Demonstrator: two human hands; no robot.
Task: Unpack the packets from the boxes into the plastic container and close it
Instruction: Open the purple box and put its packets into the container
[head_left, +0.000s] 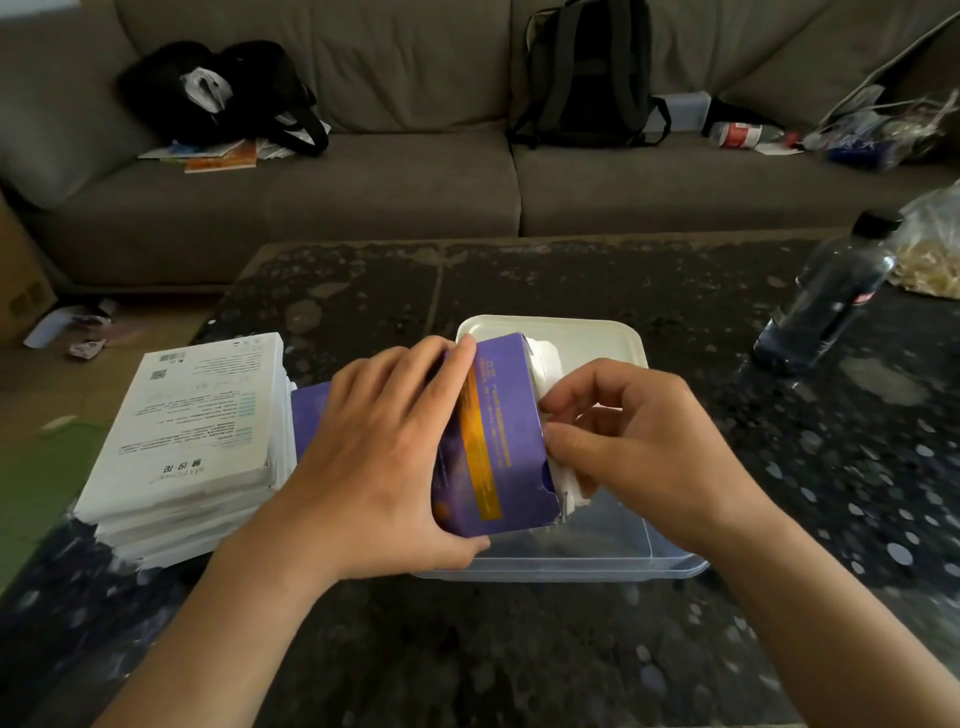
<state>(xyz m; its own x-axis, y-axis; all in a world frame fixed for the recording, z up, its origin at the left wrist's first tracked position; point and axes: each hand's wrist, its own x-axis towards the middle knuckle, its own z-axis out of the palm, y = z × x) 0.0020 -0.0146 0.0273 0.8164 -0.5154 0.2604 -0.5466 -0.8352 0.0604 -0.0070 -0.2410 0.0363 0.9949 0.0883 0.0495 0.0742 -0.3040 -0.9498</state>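
My left hand (374, 457) grips a purple box (493, 436) with an orange stripe, held on its side over the clear plastic container (623, 561). The box's open end faces right, and white packets (563, 483) stick out of it. My right hand (639, 441) pinches those packets at the opening. The container's cream lid (587, 338) lies just behind the box. A stack of white boxes (192, 436) with printed text sits to the left of the container, and a second purple box (309, 410) shows between the stack and my left hand.
All of this sits on a dark speckled table (519, 649). A dark plastic bottle (826, 301) and a clear bag (935, 249) stand at the table's right side. Behind is a grey sofa (395, 192) with a backpack (587, 78), a black bag and papers.
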